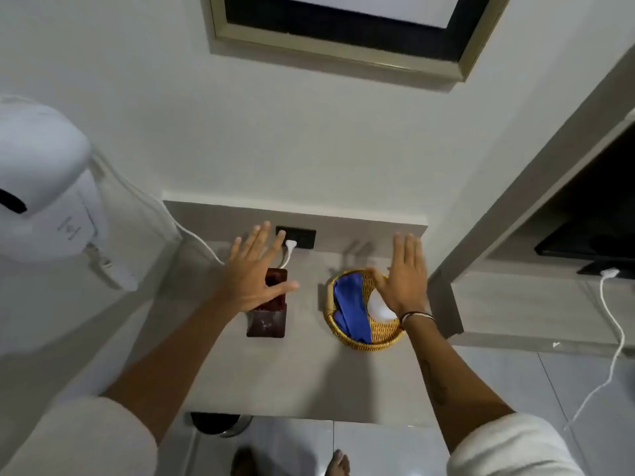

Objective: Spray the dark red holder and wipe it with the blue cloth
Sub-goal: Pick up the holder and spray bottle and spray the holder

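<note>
Both hands hang spread and empty over the pale grey stone-look desk (pixel 302 379), palms down, fingers fanned, gripping nothing. The left hand (pixel 252 269) hovers above the dark red, glossy rectangular holder (pixel 266 322), which stands on the desk near the wall, just below a black wall socket (pixel 296 237) with a white plug in it. The hand covers the holder's far end; whether it touches it I cannot tell. The right hand (pixel 403 276) floats over the round woven wicker basket (pixel 364 340), well to the right of the holder. In the basket lies the crumpled blue cloth (pixel 347 304), and beside it something white and rounded (pixel 379 309), mostly hidden under the wrist; it may be the top of the spray bottle, but I would not swear to it.

To my eye nothing has begun: the holder looks dry, the cloth untouched. The next move calls for the right hand to dip into the basket and close on the sprayer, if that is what it is, while the left steadies the holder.
</note>
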`<act>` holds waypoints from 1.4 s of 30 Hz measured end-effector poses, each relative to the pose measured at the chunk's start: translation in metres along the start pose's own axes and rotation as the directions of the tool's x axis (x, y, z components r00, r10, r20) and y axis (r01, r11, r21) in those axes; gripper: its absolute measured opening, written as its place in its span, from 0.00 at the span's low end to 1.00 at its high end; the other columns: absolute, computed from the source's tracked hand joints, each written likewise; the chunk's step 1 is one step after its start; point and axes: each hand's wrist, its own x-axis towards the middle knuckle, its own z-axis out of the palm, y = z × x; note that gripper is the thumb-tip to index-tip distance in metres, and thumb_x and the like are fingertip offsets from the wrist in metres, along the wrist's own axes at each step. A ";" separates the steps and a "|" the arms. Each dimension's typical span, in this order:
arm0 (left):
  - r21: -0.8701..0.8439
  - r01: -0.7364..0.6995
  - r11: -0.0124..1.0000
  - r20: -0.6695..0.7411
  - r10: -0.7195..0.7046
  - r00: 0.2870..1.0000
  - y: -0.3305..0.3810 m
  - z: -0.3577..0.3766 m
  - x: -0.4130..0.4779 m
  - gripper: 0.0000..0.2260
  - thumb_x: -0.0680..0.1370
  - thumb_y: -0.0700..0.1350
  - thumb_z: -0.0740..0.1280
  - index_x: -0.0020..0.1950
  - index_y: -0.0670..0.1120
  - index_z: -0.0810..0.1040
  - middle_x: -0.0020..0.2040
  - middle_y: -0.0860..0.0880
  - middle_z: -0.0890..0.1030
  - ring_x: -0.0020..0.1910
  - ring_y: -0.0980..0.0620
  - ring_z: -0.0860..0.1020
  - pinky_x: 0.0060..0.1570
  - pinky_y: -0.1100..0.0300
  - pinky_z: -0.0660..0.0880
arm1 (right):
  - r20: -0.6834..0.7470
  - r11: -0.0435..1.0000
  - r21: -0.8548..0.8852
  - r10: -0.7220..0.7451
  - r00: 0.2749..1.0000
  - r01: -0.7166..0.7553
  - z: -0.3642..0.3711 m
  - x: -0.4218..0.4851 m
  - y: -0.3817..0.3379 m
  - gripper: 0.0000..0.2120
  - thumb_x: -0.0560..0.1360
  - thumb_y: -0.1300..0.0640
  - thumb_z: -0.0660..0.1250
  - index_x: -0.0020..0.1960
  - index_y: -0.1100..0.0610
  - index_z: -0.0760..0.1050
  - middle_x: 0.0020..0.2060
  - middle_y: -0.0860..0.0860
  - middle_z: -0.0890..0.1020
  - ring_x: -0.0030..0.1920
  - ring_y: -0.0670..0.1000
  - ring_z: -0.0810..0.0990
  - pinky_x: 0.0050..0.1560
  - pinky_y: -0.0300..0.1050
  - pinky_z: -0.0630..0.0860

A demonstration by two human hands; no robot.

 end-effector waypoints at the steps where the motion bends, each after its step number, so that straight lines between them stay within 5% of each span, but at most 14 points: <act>1: 0.022 -0.004 1.000 0.066 0.002 0.998 -0.001 0.008 -0.002 0.53 0.71 0.83 0.49 0.87 0.53 0.45 0.87 0.43 0.42 0.86 0.41 0.45 0.80 0.33 0.50 | 0.011 0.998 0.019 0.067 0.998 -0.067 0.004 -0.004 0.007 0.44 0.81 0.38 0.67 0.85 0.60 0.52 0.85 0.63 0.55 0.86 0.64 0.49 0.85 0.61 0.53; 5: 0.053 -0.012 0.999 0.147 0.004 0.989 -0.012 0.035 -0.009 0.57 0.67 0.86 0.52 0.87 0.55 0.45 0.88 0.46 0.43 0.86 0.41 0.41 0.81 0.36 0.42 | 0.076 0.929 0.279 0.232 0.970 -0.244 0.023 -0.020 0.033 0.38 0.80 0.54 0.74 0.83 0.59 0.58 0.78 0.60 0.71 0.78 0.64 0.69 0.78 0.63 0.70; 8: 0.025 -0.017 1.000 0.211 0.012 0.977 -0.020 0.044 -0.011 0.60 0.64 0.86 0.57 0.87 0.52 0.51 0.87 0.46 0.51 0.86 0.40 0.46 0.82 0.36 0.46 | 0.065 0.852 0.452 0.265 0.962 -0.265 0.038 -0.024 0.034 0.32 0.81 0.60 0.72 0.81 0.55 0.62 0.69 0.54 0.82 0.64 0.60 0.83 0.65 0.59 0.82; 11: -0.105 -0.010 0.994 0.193 0.030 0.981 -0.024 0.048 -0.013 0.55 0.66 0.74 0.74 0.84 0.49 0.60 0.81 0.46 0.64 0.82 0.39 0.58 0.79 0.36 0.59 | 0.042 0.816 0.522 0.267 0.963 -0.249 0.051 -0.023 0.035 0.27 0.80 0.62 0.73 0.77 0.54 0.70 0.66 0.52 0.84 0.57 0.55 0.85 0.62 0.59 0.84; 14: -0.201 -0.011 0.979 0.127 0.037 0.991 -0.025 0.048 -0.010 0.47 0.61 0.63 0.82 0.75 0.48 0.70 0.67 0.48 0.74 0.68 0.45 0.71 0.70 0.43 0.72 | 0.032 0.780 0.562 0.312 0.950 -0.275 0.060 -0.018 0.037 0.24 0.80 0.60 0.74 0.74 0.55 0.74 0.63 0.54 0.85 0.58 0.56 0.84 0.64 0.61 0.82; 19: -0.293 -0.025 0.956 0.053 0.042 0.998 -0.039 0.048 -0.014 0.45 0.59 0.62 0.82 0.71 0.50 0.72 0.64 0.50 0.76 0.63 0.51 0.72 0.71 0.46 0.67 | -0.080 0.761 0.598 0.368 0.926 -0.251 0.058 -0.007 0.047 0.22 0.79 0.52 0.74 0.72 0.52 0.75 0.52 0.52 0.86 0.54 0.54 0.84 0.62 0.60 0.84; 22: -0.472 0.040 0.881 0.078 -0.003 0.997 -0.049 0.046 -0.021 0.44 0.58 0.60 0.83 0.71 0.55 0.71 0.63 0.59 0.75 0.61 0.58 0.74 0.63 0.63 0.73 | -0.216 0.778 0.615 0.326 0.921 -0.131 0.045 -0.001 0.049 0.20 0.79 0.46 0.73 0.66 0.54 0.78 0.49 0.49 0.84 0.51 0.53 0.84 0.58 0.58 0.85; 25: -0.563 0.106 0.820 0.122 -0.044 0.992 -0.058 0.050 -0.033 0.49 0.59 0.59 0.84 0.76 0.54 0.67 0.68 0.63 0.73 0.64 0.64 0.73 0.61 0.75 0.68 | -0.274 0.717 0.696 0.321 0.907 -0.043 0.029 -0.002 0.041 0.21 0.79 0.41 0.73 0.67 0.50 0.79 0.53 0.51 0.86 0.53 0.51 0.85 0.59 0.50 0.86; 28: -0.603 0.181 0.777 0.181 -0.087 0.980 -0.068 0.056 -0.042 0.54 0.59 0.55 0.87 0.80 0.52 0.65 0.73 0.58 0.71 0.67 0.67 0.72 0.62 0.76 0.67 | -0.159 0.540 0.841 0.229 0.960 0.010 0.013 -0.015 0.019 0.23 0.81 0.47 0.73 0.75 0.44 0.76 0.57 0.49 0.88 0.57 0.48 0.87 0.58 0.39 0.84; 31: -0.627 0.206 0.752 0.200 -0.100 0.975 -0.075 0.060 -0.045 0.54 0.60 0.52 0.88 0.81 0.53 0.64 0.71 0.64 0.71 0.68 0.73 0.70 0.61 0.79 0.68 | 0.091 0.505 0.860 -0.006 0.996 -0.076 0.016 -0.039 -0.008 0.18 0.82 0.51 0.72 0.72 0.45 0.79 0.61 0.44 0.87 0.63 0.44 0.85 0.65 0.45 0.83; 33: -0.626 0.213 0.750 0.209 -0.102 0.973 -0.079 0.061 -0.045 0.55 0.60 0.51 0.89 0.81 0.53 0.64 0.72 0.61 0.71 0.68 0.68 0.72 0.61 0.79 0.68 | 0.253 0.499 0.856 -0.169 0.953 -0.139 0.029 -0.054 -0.030 0.17 0.82 0.54 0.71 0.70 0.50 0.81 0.60 0.45 0.88 0.60 0.45 0.86 0.66 0.50 0.82; 37: -0.622 0.182 0.762 0.191 -0.078 0.978 -0.089 0.062 -0.045 0.56 0.60 0.50 0.89 0.83 0.51 0.63 0.76 0.56 0.69 0.72 0.57 0.70 0.63 0.77 0.66 | 0.487 0.406 0.852 -0.380 0.787 -0.331 0.053 -0.071 -0.075 0.19 0.84 0.61 0.68 0.74 0.49 0.76 0.53 0.54 0.89 0.42 0.51 0.88 0.42 0.48 0.86; 42: -0.612 0.169 0.773 0.182 -0.070 0.981 -0.093 0.063 -0.045 0.55 0.60 0.49 0.89 0.82 0.49 0.64 0.75 0.54 0.71 0.71 0.55 0.72 0.62 0.77 0.67 | 0.499 0.551 0.803 -0.414 0.762 -0.226 0.076 -0.070 -0.102 0.20 0.86 0.58 0.66 0.77 0.49 0.74 0.49 0.59 0.88 0.28 0.47 0.83 0.30 0.40 0.82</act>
